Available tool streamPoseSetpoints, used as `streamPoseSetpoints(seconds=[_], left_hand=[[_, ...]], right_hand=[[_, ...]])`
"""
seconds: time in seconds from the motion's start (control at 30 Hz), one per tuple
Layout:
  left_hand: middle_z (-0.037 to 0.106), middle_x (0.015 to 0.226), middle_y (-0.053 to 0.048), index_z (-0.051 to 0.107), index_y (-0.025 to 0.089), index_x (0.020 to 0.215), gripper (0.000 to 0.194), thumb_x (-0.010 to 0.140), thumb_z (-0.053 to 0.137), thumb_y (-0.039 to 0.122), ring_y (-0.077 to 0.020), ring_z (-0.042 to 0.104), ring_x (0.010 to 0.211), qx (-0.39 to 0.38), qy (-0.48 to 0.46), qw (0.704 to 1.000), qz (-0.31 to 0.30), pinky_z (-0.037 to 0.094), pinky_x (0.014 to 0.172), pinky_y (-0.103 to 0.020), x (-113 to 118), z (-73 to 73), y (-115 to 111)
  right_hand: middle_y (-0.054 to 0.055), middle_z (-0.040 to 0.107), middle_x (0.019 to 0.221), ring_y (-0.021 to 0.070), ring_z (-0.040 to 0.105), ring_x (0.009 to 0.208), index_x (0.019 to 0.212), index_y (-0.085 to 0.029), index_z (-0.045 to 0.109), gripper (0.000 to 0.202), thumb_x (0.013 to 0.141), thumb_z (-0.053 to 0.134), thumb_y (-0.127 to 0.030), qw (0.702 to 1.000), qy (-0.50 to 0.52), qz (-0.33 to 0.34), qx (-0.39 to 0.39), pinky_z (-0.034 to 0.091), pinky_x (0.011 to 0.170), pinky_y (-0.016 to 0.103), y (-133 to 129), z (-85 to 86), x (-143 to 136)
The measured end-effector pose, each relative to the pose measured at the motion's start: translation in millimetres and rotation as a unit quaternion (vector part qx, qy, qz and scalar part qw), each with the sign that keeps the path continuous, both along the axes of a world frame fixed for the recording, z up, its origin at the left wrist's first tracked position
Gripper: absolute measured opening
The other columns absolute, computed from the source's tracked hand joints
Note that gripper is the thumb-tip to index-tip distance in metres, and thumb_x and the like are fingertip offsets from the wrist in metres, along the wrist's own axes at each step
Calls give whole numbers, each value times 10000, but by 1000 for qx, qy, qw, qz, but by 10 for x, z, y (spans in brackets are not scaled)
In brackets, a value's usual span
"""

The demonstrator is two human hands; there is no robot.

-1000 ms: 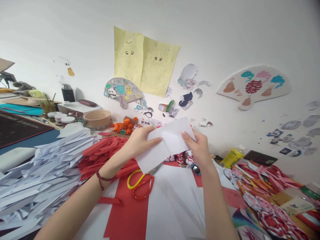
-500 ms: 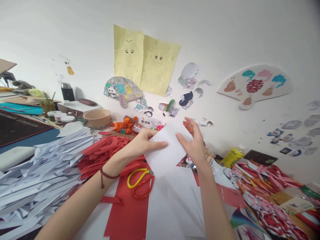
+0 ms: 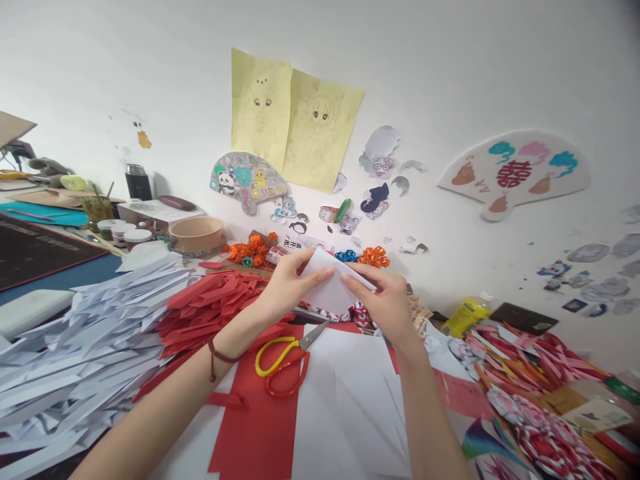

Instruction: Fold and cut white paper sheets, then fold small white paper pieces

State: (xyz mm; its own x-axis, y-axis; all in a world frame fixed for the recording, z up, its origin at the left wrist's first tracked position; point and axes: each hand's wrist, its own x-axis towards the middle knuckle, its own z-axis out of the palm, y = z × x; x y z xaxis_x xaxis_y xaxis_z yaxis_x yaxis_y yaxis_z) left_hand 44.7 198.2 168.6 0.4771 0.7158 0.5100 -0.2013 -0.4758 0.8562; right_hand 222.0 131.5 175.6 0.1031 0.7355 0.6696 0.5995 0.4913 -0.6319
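A piece of white paper [image 3: 330, 293], folded over along its upper right edge, is held up between my two hands. My left hand [image 3: 295, 283] pinches its left side, thumb on the near face. On the right side, my right hand [image 3: 383, 293] grips the folded edge between thumb and fingers. Below the hands lie scissors [image 3: 283, 363] with one yellow and one red handle, their blades pointing up and right. They rest across red paper [image 3: 260, 427] and a stack of white sheets [image 3: 350, 400].
White paper strips [image 3: 90, 360] heap at the left beside folded red strips [image 3: 205, 307]. A tan bowl [image 3: 196, 235] and orange flower shapes [image 3: 250, 250] stand behind. To the right are a yellow bottle [image 3: 467, 315] and red-and-white braided pieces [image 3: 555, 433]. The wall rises behind.
The white paper has been folded over and looks smaller. My right hand has gone from spread fingers to gripping its edge. The scissors' blades are now uncovered.
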Motion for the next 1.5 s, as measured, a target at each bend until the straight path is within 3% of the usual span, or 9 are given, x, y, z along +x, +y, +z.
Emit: streamPoseSetpoints(seconds=[0.13, 0.2, 0.33, 0.5, 0.67, 0.77, 1.17, 1.33, 1.5], left_hand=[[616, 1111, -73, 543, 175, 1107, 361, 827, 673, 361, -158, 557, 890, 130, 6, 974, 186, 445, 732, -251, 16, -19, 24], [590, 1215, -90, 517, 191, 1199, 437, 821, 682, 337, -175, 555, 958, 189, 26, 954, 232, 444, 786, -274, 0, 4, 16], [701, 1026, -52, 664, 204, 983, 186, 889, 603, 353, -195, 601, 952, 250, 67, 950, 175, 435, 851, -298, -45, 74, -16], [712, 827, -21, 685, 184, 830, 245, 912, 564, 381, -157, 607, 759, 197, 55, 969, 140, 439, 713, -258, -69, 94, -17], [720, 798, -5, 700, 186, 786, 188, 890, 607, 313, -132, 602, 737, 234, 69, 964, 111, 425, 710, -236, -54, 96, -40], [720, 774, -7, 706, 183, 770, 179, 880, 620, 295, -127, 599, 701, 243, 91, 958, 117, 418, 692, -235, -45, 103, -62], [714, 720, 11, 704, 181, 732, 183, 871, 636, 278, -119, 590, 660, 268, 138, 940, 163, 383, 676, -245, -85, 101, 28], [695, 696, 11, 687, 178, 716, 193, 878, 630, 265, -131, 579, 680, 294, 170, 921, 192, 356, 721, -280, -90, 73, 62], [714, 779, 4, 693, 201, 778, 180, 909, 591, 269, -168, 598, 798, 371, 234, 876, 198, 306, 779, -323, -71, 39, 5]], right_hand=[[23, 775, 954, 255, 713, 887, 947, -225, 782, 229, 844, 677, -401, 999, -10, -28, 12, 560, 780, 354, 5, -8, 21], [12, 777, 917, 252, 715, 858, 915, -227, 785, 228, 845, 674, -413, 999, -23, -22, 8, 559, 748, 345, -8, 2, 23], [10, 777, 887, 242, 715, 826, 871, -233, 787, 224, 822, 695, -431, 1000, -17, -6, 1, 556, 715, 325, -13, 14, 35], [19, 751, 769, 202, 663, 691, 781, -220, 770, 244, 813, 693, -450, 999, 30, -27, 27, 488, 562, 281, 20, 3, 91], [7, 730, 707, 163, 606, 595, 766, -212, 771, 206, 816, 703, -400, 1000, -7, -6, 18, 411, 509, 264, 2, -7, 71], [10, 734, 724, 171, 622, 624, 777, -217, 772, 176, 807, 716, -381, 1000, -11, 5, 16, 437, 546, 271, 0, -11, 47], [15, 718, 663, 163, 626, 596, 715, -206, 759, 153, 691, 823, -343, 990, 141, -11, 7, 458, 549, 266, 98, -56, 290], [33, 767, 793, 194, 690, 731, 766, -218, 773, 136, 773, 751, -352, 994, 107, -11, -12, 504, 659, 286, 124, -75, 331], [8, 765, 769, 183, 689, 715, 768, -226, 771, 89, 802, 726, -295, 998, -10, -57, 13, 499, 674, 276, 49, -34, 167]])
